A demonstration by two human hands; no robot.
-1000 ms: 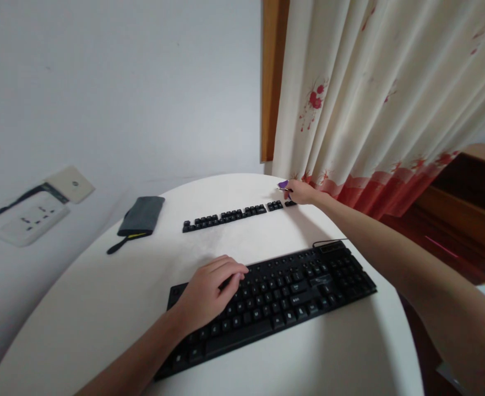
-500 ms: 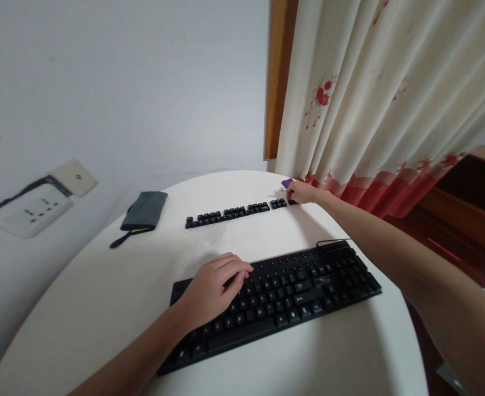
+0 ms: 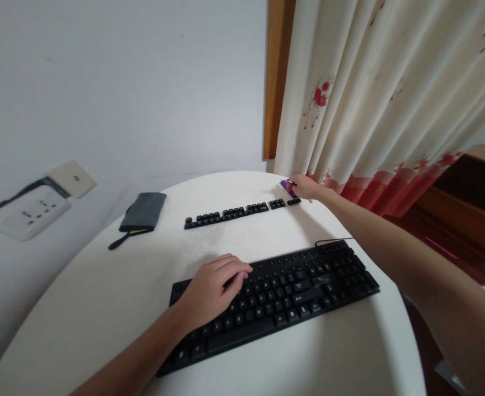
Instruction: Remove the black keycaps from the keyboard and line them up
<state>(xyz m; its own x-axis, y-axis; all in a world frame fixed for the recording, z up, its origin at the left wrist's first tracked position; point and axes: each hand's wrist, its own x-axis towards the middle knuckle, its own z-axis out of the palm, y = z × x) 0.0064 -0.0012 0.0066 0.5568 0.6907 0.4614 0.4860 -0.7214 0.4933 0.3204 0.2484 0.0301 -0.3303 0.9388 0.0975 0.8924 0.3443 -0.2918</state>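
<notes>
Right hand (image 3: 306, 188): reached out to the far edge of the table, fingers bunched together and pinching a small purple plastic tool (image 3: 287, 185); how the fingertips sit on it is too small to make out.
Purple tool: sticks out of the fingers to the left, low over the tabletop, just beyond the right end of the loose keycaps.
Left hand (image 3: 211, 291): palm down, fingers loosely curved and spread, resting on the left half of the black plastic computer keyboard (image 3: 308, 286); it grips nothing.
Keyboard: one, lying slantwise near the front of the round white table (image 3: 102, 297), its thin black cable (image 3: 333, 240) leaving the back right corner.
Loose black keycaps (image 3: 229, 213): one line across the far side of the table, a long stretch and two short clusters at its right end; single caps too small to count.
Grey fabric pouch (image 3: 143, 212): one, lying flat at the far left with a dark strap; a yellow strip shows at its mouth, contents hidden.
Cream curtain with red flowers (image 3: 370, 110): hangs just behind the right hand.
White wall socket (image 3: 27, 212): one, on the left wall.
</notes>
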